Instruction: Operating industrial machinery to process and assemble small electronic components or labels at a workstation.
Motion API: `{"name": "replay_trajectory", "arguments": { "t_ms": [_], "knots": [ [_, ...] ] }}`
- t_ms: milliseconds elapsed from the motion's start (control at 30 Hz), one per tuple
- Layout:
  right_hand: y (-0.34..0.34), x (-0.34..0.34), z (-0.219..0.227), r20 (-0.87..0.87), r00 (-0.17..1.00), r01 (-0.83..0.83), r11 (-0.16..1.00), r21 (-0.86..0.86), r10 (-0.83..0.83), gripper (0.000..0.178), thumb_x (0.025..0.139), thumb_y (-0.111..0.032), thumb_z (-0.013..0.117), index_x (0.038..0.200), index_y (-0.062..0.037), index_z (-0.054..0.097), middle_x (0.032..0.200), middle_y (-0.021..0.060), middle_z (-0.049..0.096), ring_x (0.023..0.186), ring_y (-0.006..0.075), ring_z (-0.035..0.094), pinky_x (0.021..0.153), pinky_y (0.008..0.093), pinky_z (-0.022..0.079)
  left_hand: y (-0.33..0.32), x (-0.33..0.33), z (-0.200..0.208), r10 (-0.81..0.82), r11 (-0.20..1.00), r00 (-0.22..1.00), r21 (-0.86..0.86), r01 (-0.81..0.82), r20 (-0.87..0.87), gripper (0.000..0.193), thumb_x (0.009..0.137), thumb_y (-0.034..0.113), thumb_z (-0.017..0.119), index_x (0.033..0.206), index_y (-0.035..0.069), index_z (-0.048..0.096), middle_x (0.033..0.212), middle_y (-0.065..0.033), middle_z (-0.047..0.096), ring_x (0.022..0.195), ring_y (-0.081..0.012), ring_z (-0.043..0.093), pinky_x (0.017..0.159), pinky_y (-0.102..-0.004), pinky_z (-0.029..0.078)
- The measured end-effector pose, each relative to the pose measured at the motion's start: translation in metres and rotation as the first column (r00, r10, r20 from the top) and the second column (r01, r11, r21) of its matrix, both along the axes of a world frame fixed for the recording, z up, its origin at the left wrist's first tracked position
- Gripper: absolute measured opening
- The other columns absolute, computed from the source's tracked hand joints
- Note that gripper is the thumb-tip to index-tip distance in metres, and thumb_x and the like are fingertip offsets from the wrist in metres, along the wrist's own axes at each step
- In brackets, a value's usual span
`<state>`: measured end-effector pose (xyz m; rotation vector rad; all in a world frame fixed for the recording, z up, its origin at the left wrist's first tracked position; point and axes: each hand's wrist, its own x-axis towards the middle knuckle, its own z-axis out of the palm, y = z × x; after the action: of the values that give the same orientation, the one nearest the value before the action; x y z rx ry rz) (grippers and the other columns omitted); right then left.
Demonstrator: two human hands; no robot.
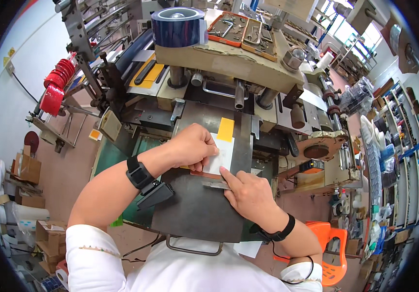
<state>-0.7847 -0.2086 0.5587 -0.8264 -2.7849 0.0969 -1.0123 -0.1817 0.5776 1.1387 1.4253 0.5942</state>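
A white sheet (224, 155) lies on the dark metal plate (190, 204), with a yellow strip (226, 129) at its far end. A reddish-brown edge shows along its near side. My left hand (193, 146) is closed in a pinch over the sheet's left side; what its fingertips hold is hidden. My right hand (249, 192) has its index fingertip on the sheet's near right corner. Its other fingers curl over a thin flat metal strip (214, 185), which sticks out leftward just nearer than the sheet.
The press's beige head (229, 63) overhangs the plate's far side, carrying a dark blue tape roll (178, 28) and an orange tool tray (227, 28). Rollers stand at both sides. A metal handle (194, 247) projects at the near edge; an orange chair (333, 248) stands at right.
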Motion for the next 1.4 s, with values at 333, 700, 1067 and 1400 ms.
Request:
{"name": "replay_trajectory", "arguments": {
  "t_ms": [333, 700, 1067, 1400],
  "knots": [
    [-0.002, 0.002, -0.005, -0.036, 0.999, 0.017, 0.999, -0.027, -0.018, 0.057, 0.079, -0.023, 0.074, 0.131, -0.0090, 0.059, 0.081, 0.0055, 0.055, 0.072, 0.0219, 0.061, 0.061, 0.0342, 0.049, -0.004, 0.003, 0.003, 0.037, 0.999, 0.999, -0.015, -0.038, -0.018, 0.017, 0.091, 0.014, 0.068, 0.085, -0.002, 0.067, 0.059, -0.0049, 0.060, 0.044, -0.0119, 0.057, 0.040, -0.0253, 0.045],
    [0.002, 0.006, -0.005, -0.081, 0.996, -0.024, 0.999, -0.031, 0.021, 0.054, 0.080, -0.024, 0.072, 0.129, -0.0027, 0.060, 0.079, 0.0063, 0.056, 0.068, 0.0194, 0.062, 0.056, 0.0315, 0.051, -0.002, -0.011, -0.006, 0.133, 0.991, 0.967, -0.041, -0.127, 0.215, 0.016, 0.089, 0.013, 0.070, 0.087, -0.003, 0.067, 0.057, -0.0033, 0.059, 0.043, -0.0107, 0.055, 0.040, -0.0235, 0.042],
    [0.009, 0.010, -0.005, -0.115, 0.988, -0.114, 0.991, -0.076, 0.104, 0.058, 0.075, -0.022, 0.077, 0.127, -0.0015, 0.061, 0.078, 0.0058, 0.055, 0.067, 0.0193, 0.061, 0.057, 0.0301, 0.050, -0.019, -0.010, -0.005, 0.262, 0.962, 0.951, 0.040, -0.271, 0.165, 0.018, 0.089, 0.014, 0.070, 0.084, -0.003, 0.064, 0.056, -0.0026, 0.057, 0.043, -0.0100, 0.052, 0.041, -0.0242, 0.043],
    [0.027, 0.003, 0.000, -0.065, 0.991, -0.122, 0.991, -0.051, 0.118, 0.059, 0.077, -0.024, 0.076, 0.129, -0.0005, 0.059, 0.079, 0.0072, 0.054, 0.065, 0.0195, 0.061, 0.056, 0.0302, 0.050, -0.021, -0.012, -0.005, 0.231, 0.972, 0.962, 0.000, -0.233, 0.143, 0.019, 0.091, 0.014, 0.069, 0.083, -0.002, 0.063, 0.056, -0.0035, 0.058, 0.043, -0.0106, 0.053, 0.041, -0.0245, 0.045]
  ]
}}
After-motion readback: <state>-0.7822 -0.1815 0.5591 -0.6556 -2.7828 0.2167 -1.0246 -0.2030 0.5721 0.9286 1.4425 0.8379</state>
